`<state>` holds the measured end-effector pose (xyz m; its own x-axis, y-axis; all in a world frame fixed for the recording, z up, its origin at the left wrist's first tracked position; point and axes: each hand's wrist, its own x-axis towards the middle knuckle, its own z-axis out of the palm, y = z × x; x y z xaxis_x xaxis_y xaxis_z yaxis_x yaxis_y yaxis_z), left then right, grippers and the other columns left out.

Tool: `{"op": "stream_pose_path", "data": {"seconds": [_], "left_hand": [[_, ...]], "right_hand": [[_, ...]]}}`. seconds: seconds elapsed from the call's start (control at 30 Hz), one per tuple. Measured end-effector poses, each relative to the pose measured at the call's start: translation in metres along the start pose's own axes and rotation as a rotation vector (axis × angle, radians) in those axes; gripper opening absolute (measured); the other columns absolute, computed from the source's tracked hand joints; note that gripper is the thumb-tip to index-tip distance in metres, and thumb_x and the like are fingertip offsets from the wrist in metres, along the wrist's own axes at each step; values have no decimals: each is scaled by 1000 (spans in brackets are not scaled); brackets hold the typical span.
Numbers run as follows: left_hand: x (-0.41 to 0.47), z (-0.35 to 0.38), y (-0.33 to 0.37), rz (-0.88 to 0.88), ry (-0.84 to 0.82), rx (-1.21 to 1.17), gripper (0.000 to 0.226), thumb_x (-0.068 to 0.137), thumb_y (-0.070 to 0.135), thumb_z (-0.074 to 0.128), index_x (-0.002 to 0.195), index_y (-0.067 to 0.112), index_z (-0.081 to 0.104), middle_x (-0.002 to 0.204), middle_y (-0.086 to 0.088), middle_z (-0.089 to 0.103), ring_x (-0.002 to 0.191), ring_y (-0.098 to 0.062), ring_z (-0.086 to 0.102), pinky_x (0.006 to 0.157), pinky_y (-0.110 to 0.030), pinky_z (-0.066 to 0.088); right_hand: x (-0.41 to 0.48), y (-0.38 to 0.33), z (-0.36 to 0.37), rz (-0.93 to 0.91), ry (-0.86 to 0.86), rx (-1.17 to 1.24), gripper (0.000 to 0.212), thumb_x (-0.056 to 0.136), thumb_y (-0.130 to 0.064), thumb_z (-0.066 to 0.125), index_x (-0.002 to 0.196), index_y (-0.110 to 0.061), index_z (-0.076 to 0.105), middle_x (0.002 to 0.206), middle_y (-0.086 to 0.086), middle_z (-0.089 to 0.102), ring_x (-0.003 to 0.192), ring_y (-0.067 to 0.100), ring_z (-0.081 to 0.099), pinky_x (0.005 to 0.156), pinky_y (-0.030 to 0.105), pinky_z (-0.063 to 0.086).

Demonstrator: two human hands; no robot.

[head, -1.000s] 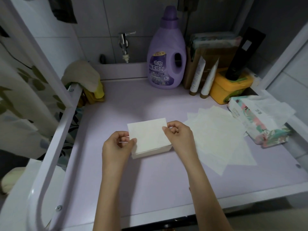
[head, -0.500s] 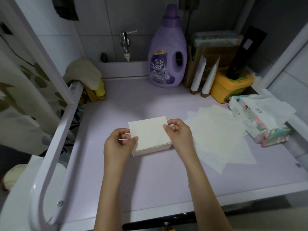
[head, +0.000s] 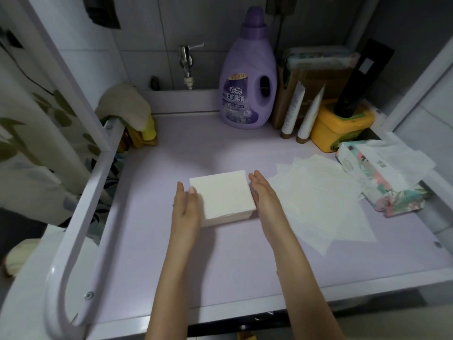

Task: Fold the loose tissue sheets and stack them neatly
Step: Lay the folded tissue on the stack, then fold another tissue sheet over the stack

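Observation:
A thick white stack of folded tissues [head: 221, 195] lies in the middle of the lilac shelf [head: 220, 261]. My left hand [head: 185, 207] stands on edge with straight fingers against the stack's left side. My right hand [head: 264, 195] does the same against its right side. Several loose unfolded tissue sheets [head: 316, 200] lie spread and overlapping just right of my right hand. A soft tissue pack [head: 377, 177] with a floral print sits beyond them, one sheet sticking out of its top.
Along the back stand a purple softener bottle [head: 248, 77], two white tubes [head: 301, 111], a yellow tub [head: 340, 126] and a cardboard box [head: 318, 74]. A cloth [head: 127, 109] hangs over the white rail [head: 98, 182] at left. A tap [head: 186, 62] juts from the tiled wall.
Both hands have let go of the top sheet's corners and straightened, now pressing flat against the two sides of the stack.

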<state>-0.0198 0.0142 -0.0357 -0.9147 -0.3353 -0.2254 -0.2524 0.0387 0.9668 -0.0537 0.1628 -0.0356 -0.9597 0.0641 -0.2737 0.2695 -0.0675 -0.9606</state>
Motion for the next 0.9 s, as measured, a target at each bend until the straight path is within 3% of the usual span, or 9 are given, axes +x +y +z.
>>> {"op": "stream_pose_path", "data": {"seconds": [0.17,0.37,0.43,0.5,0.57,0.67,0.73,0.8,0.9], "left_hand": [[2,15,2,-19,-51,-14,53,101,49,23,152,35,19,156,10,25,144,-11,22,119,-39,19],[5,15,4,7,-55,42,51,103,42,27,152,32,17,155,7,25,143,-13,24,104,-22,21],[4,13,4,28,-38,92,54,103,41,30,153,28,15,158,6,20,144,-14,21,110,-25,19],[1,11,3,146,36,188,62,102,43,33,154,20,9,161,3,7,148,-13,9,120,-30,10],[0,11,3,331,124,298,71,96,47,34,153,13,9,162,0,2,148,-11,-1,121,-31,3],[-7,19,13,520,159,308,66,91,41,38,150,12,27,160,-1,12,148,-11,3,121,-37,7],[-15,27,17,624,133,252,51,92,32,44,139,14,43,157,0,24,147,-9,9,120,-39,15],[-23,37,18,709,76,197,36,93,26,47,126,14,54,151,3,36,146,-6,16,117,-37,22],[-28,53,19,792,-5,187,24,91,20,46,107,14,62,143,6,44,144,-7,22,114,-34,27]], "right_hand": [[-8,-8,4,-16,-134,-98,47,105,-30,31,152,-32,22,153,-19,27,136,-3,25,105,16,19],[-9,-9,0,6,-206,-137,49,105,-37,31,152,-40,17,157,-20,19,142,1,21,112,22,17],[-10,-9,-2,-15,-207,-150,52,105,-37,32,153,-36,14,157,-21,18,142,-1,19,108,17,16],[-8,-9,-9,-71,-154,-169,53,105,-34,35,154,-28,17,156,-17,22,140,-2,22,101,10,17],[-3,-7,-26,-203,-26,-286,48,102,-26,44,149,-23,32,152,-11,33,133,-1,30,101,11,21],[3,0,-71,-344,243,-522,32,93,-9,58,125,-14,58,131,1,56,118,11,53,88,12,33],[1,2,-103,-344,345,-565,30,86,-6,66,114,-14,63,120,5,61,115,19,58,85,18,38],[-5,2,-136,-258,276,-812,46,81,-16,74,124,-21,59,132,2,55,129,23,47,100,29,36],[-17,2,-175,59,-68,-1145,80,83,-33,73,149,-39,27,160,-11,10,150,20,2,117,38,8]]}}
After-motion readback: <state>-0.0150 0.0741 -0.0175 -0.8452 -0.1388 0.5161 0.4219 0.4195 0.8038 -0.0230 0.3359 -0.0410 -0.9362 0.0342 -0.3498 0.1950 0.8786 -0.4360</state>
